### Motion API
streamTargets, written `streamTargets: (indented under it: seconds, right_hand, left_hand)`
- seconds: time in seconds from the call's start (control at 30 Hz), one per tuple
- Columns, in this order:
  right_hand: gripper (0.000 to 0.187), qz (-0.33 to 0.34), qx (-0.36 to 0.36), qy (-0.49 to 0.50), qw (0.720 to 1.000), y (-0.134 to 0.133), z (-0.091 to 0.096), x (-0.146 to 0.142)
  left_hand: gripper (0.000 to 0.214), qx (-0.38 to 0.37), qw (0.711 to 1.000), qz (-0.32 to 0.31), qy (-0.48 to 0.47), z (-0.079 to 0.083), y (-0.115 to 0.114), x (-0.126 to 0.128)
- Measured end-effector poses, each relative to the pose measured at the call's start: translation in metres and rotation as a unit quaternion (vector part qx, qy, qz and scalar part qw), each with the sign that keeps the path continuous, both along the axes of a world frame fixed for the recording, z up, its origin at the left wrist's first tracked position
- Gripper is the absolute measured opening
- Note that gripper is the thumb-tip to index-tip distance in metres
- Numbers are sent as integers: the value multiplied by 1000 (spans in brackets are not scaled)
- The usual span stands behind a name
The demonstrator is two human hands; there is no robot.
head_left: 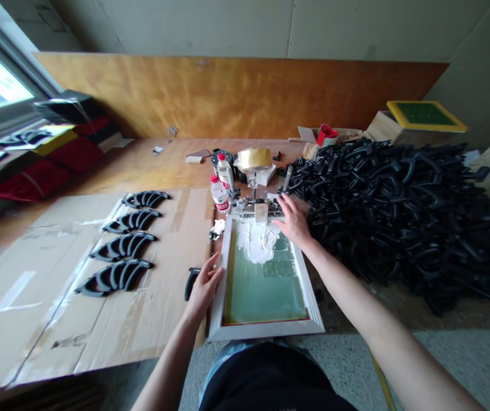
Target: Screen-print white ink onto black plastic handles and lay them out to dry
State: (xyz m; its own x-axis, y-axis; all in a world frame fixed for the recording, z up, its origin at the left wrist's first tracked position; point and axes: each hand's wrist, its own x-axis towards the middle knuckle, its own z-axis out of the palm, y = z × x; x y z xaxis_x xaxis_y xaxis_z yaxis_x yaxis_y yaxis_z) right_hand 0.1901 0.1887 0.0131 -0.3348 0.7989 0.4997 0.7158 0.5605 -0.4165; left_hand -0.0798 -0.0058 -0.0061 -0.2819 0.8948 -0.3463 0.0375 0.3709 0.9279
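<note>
My left hand (204,285) rests on the left rail of the printing frame (266,330), fingers spread loosely along its edge and closed on nothing. Just left of that hand a single black part (191,282) lies on the cardboard (56,319), apart from the others. Whether it is already printed I cannot tell from here.

The frame lies flat on the table (142,165) right in front of me. Its green mesh (266,285) is bare over the near half, with the white ink (257,240) pooled at the far end. My right hand (293,220) reaches to the far right corner of the frame, palm down, fingers open and flat, beside the squeegee (261,212) that stands at the hinge clamp.

Further left on the cardboard, four neat rows of black parts (120,245) are laid out in fans; I take these to be the finished share. On the right a heap of the same black parts (399,200) spreads wide and high, so by my reckoning the work is only begun and nearly all of it is left.

Beyond the frame stand two small bottles (221,182) and a roll of tape (254,158), and at the far right a second, yellow-framed screen (425,114) lies on a box.
</note>
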Motion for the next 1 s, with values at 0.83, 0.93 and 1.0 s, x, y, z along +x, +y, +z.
streamTargets:
  seconds: [0.83,0.93,1.0]
  right_hand:
    - [11,227,-59,-222,946,-50,7,-29]
    - [19,211,-31,-217,953,-61,-7,-29]
    - [22,246,-29,-209,946,-70,-13,-24]
  left_hand:
    - [64,-12,999,-14,37,-34,0,6]
    - [67,-27,999,-6,20,-25,-1,8]
    - [69,-36,999,-1,2,-21,-1,9]
